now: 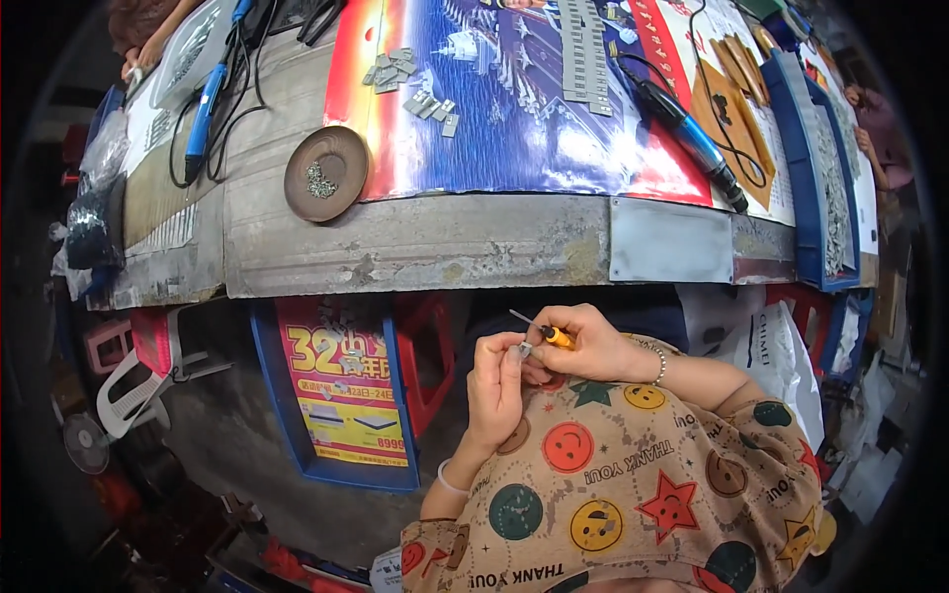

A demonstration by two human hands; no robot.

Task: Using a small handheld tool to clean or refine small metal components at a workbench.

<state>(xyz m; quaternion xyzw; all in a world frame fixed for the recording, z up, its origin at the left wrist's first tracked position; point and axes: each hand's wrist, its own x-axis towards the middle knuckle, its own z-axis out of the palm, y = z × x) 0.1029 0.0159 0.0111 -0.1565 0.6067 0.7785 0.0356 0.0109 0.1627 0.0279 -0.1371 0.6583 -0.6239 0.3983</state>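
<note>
Close to my body, below the table edge, my two hands meet. My right hand (pixel 578 341) is closed on a small hand tool (pixel 558 337) with a yellow and black handle. The tool's slim metal end points up and left, and its exact kind I cannot tell. Pinched in the fingers of my left hand (pixel 494 385) is a small grey metal piece (pixel 525 350), partly hidden by the fingertips. On the poster-covered table lie loose grey metal pieces (pixel 391 69), more pieces (pixel 431 107) beside them, and long rows of similar ones (pixel 585 54).
A brown round dish (pixel 356 148) holds tiny silver parts. Blue corded power tools lie left (pixel 203 124) and right (pixel 687 133). A blue tray (pixel 806 217) of small parts stands at the right. Beneath the table edge is a blue bin (pixel 410 435). Other people's hands (pixel 148 51) show at the far left.
</note>
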